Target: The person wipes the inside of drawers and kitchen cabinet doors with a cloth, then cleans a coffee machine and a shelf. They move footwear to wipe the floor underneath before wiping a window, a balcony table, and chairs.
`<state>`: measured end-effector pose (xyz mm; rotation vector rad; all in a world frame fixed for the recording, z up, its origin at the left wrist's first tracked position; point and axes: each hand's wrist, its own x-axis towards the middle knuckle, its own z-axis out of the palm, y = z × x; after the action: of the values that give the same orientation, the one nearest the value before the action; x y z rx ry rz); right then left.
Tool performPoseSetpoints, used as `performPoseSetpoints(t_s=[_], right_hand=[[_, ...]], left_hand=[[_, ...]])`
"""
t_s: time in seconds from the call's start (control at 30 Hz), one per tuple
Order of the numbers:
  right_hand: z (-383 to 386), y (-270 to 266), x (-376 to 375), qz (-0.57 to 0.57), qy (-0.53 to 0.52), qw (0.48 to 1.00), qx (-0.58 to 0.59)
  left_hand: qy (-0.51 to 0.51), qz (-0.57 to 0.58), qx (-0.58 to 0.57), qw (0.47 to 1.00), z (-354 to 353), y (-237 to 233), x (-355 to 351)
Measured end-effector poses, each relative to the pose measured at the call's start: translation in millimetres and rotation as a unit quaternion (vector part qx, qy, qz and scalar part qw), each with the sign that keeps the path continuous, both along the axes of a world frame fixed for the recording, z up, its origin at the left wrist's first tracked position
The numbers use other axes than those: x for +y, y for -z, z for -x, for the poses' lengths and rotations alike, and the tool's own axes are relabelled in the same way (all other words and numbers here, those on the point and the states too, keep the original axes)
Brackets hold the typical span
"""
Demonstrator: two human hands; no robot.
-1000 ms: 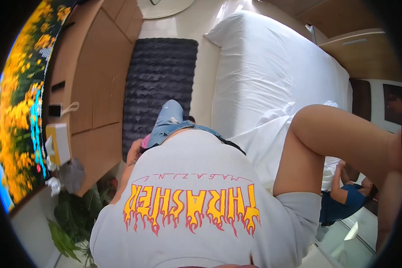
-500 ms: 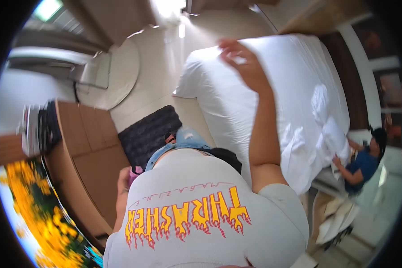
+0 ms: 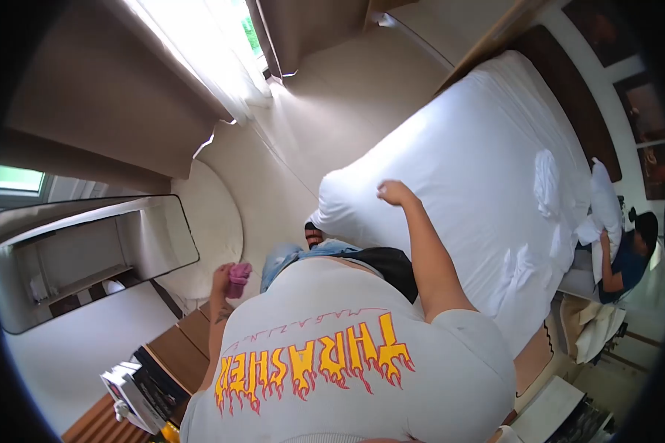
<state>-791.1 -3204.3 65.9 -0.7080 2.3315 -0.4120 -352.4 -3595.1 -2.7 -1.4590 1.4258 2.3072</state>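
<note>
My left hand [image 3: 222, 276] is closed around a bunched pink cloth [image 3: 238, 280], held out beside my body at the left. My right hand [image 3: 396, 193] is raised over the near-left part of the bed with its fingers curled in and nothing seen in it. White bedding [image 3: 451, 162] covers the bed, with a crumpled white cloth [image 3: 545, 184] lying on it towards the headboard.
A co-worker [image 3: 628, 258] at the bed's right side holds a white pillow [image 3: 604, 199]. A standing mirror [image 3: 96, 255], a round rug [image 3: 218, 199] and a wooden cabinet [image 3: 177, 351] are on the left. Curtains [image 3: 125, 96] hang ahead.
My view has swung left, bringing the mirror into sight. My left hand has come out with the pink cloth. The fingers of my right hand have curled in. The co-worker's pillow is now upright.
</note>
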Motion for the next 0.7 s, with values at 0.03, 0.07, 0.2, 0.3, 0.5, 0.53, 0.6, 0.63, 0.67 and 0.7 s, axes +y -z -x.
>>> performPoseSetpoints(t_s=[0.03,0.07,0.2,0.3,0.5,0.53,0.6,0.63,0.67,0.7], right_hand=[[19.7,-13.7,-32.5,0.069,0.02,0.997,0.019],[41.8,-27.8,-68.8,0.095,0.007,0.995,0.025],[113.8,-91.2,-198.4,0.213,0.0,0.976,-0.048],[169.0,-89.3,-258.2,0.281,-0.033,0.959,-0.027],[278.9,-48.5,-286.8,0.116,-0.017,0.99,-0.073],[297.6,-57.0,-284.9,0.109,0.002,0.988,-0.108],[341.0,-67.3,-277.9,0.165,0.095,0.974,-0.121],[361.5,-73.3,-274.1,0.191,0.135,0.969,-0.085],[381.0,-77.5,-266.6,0.216,0.176,0.959,-0.046],[395.2,-77.5,-250.3,0.259,0.203,0.943,-0.049]], left_hand=[[0.09,0.139,-0.008,0.986,10.3,1.9,-1.3],[0.177,0.274,-0.014,0.945,21.4,2.2,-3.9],[0.16,0.274,-0.066,0.946,90.4,-0.2,-50.4],[0.189,0.32,-0.078,0.925,163.8,2.1,-118.0],[0.09,0.205,0.044,0.974,437.6,-26.5,-290.2],[0.104,0.159,0.096,0.977,505.3,-77.8,-291.7],[0.147,0.299,0.156,0.93,627.1,-54.6,-351.5],[0.172,0.333,0.142,0.916,684.7,-98.8,-349.8],[0.208,0.424,0.182,0.862,744.9,-118.7,-361.5],[0.17,0.433,0.207,0.861,789.2,-147.7,-356.0]])
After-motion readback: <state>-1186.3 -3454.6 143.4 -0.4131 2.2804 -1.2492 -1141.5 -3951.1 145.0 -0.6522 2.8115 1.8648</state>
